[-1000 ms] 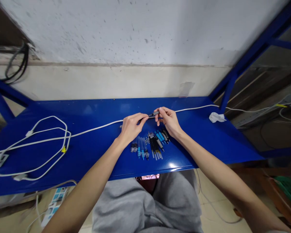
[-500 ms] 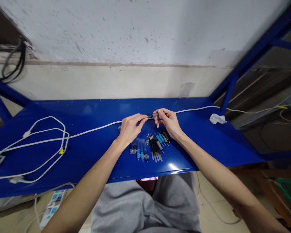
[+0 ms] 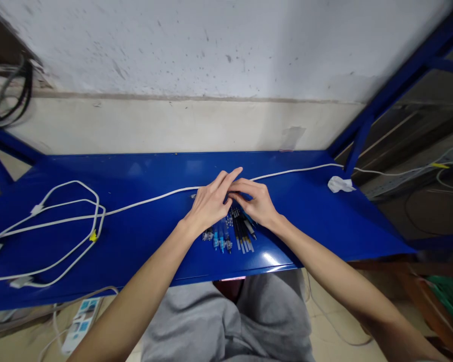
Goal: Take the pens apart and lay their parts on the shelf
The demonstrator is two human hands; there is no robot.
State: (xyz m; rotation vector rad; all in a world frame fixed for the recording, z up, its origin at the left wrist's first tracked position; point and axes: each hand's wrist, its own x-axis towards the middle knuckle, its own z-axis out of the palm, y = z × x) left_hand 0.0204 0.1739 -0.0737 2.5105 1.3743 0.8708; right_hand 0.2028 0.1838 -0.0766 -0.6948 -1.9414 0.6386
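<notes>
My left hand (image 3: 210,202) and my right hand (image 3: 257,202) meet over the back of a group of pen parts on the blue table. The left index finger points out to the right, while its thumb bends inward. My right hand's fingers close in a pinch against the left hand; whatever lies between the hands is hidden. Below them lie clear pen barrels (image 3: 221,234) with blue and black ends, and dark refills (image 3: 243,235) with pale tails. Small springs (image 3: 230,218) sit between these. The grip parts on the right are partly covered by my right hand.
A white cable (image 3: 147,201) crosses the blue table (image 3: 143,241) behind my hands and loops at the left. Crumpled white tissue (image 3: 340,184) lies at the right. A wall stands behind, with blue frame bars (image 3: 358,146) at the sides. A power strip (image 3: 81,324) is below left.
Both hands have come together, the right one moving left and slightly down. The dark pen piece with a grey grip, held between them before, is now hidden.
</notes>
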